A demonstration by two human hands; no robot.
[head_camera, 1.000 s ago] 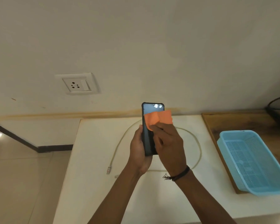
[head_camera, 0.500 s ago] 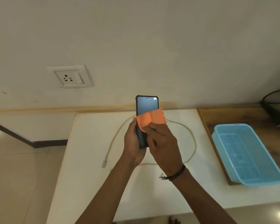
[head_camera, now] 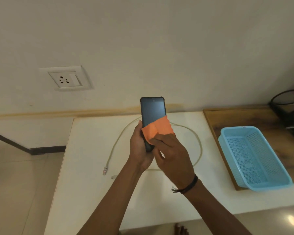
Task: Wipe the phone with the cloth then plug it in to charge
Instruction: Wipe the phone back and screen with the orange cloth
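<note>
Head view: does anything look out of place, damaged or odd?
Nothing is spilled or broken. One oddity: the cable lies looped on the table with both ends free, and the wall socket is empty, with no adapter in view. The left hand's phone and right hand's cloth look intact.

left hand (head_camera: 139,146) grips phone (head_camera: 153,112) upright | right hand (head_camera: 173,156) presses orange cloth (head_camera: 158,128) on screen

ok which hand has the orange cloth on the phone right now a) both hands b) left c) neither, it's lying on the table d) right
d: the right hand holds the orange cloth against the lower screen of the phone, while the left hand only grips the phone's lower body.
</note>
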